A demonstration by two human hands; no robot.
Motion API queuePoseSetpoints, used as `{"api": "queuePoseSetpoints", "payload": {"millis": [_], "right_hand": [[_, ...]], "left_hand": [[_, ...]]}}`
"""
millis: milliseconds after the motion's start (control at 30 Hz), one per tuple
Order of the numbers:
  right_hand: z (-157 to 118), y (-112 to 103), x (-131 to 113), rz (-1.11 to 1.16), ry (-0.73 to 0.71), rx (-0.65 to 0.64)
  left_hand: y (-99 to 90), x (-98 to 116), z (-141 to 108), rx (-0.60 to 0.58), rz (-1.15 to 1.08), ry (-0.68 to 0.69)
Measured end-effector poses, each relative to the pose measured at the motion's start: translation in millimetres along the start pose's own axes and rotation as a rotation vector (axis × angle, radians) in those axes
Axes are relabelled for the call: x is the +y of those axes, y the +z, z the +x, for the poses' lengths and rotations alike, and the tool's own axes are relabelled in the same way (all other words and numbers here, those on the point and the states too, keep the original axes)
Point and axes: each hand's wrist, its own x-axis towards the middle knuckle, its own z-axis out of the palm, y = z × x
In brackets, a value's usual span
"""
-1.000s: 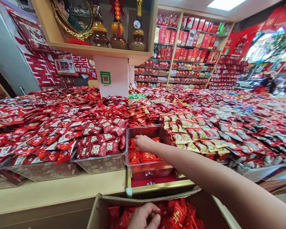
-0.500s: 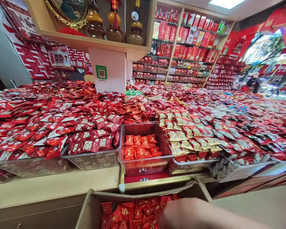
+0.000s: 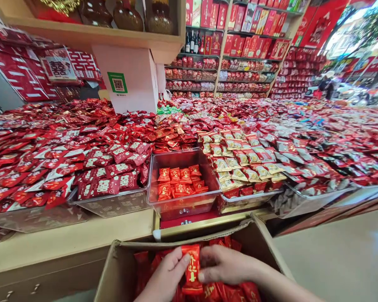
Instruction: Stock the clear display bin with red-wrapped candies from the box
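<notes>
Left hand (image 3: 168, 272) pinches one red packet (image 3: 192, 270) with gold lettering, thumb pressed on its front; packet roughly upright, above the cardboard box (image 3: 121, 268). Right hand (image 3: 225, 264) at the packet's right edge, fingers curled, thumb tip by the wrapper; can't tell if its grip is closed on it. More red packets (image 3: 212, 291) lie in the box below both hands. Box sits in front of the counter (image 3: 122, 231). Beyond it, clear bin (image 3: 204, 205) holds small red packets (image 3: 181, 180) in rows, low inside. Maroon packets (image 3: 110, 180) heaped just left of the bin, cream-and-red packets (image 3: 248, 167) just right.
</notes>
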Motion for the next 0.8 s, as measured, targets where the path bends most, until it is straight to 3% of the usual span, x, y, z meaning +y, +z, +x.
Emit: {"api": "queuePoseSetpoints", "payload": {"millis": [67,167,233,400,633,800], "right_hand": [[0,1,-11,0.212,-0.002,0.060],[3,7,-15,0.335,0.011,0.166],[5,8,-14,0.404,0.014,0.205],[6,11,-11,0.485,-0.075,0.234],[3,15,-19,0.265,-0.093,0.261],[-8,0,-48,-0.051,-0.208,0.378]], "left_hand": [[3.6,9,-3,0.045,-0.043,0.026],[5.9,14,-7,0.128,-0.170,-0.091],[7.1,14,-8,0.093,-0.276,-0.121],[9.8,5,-8,-0.006,-0.286,0.028],[8.0,-8,-7,-0.026,-0.306,0.107],[1.7,-25,-1,-0.041,-0.336,0.044]]}}
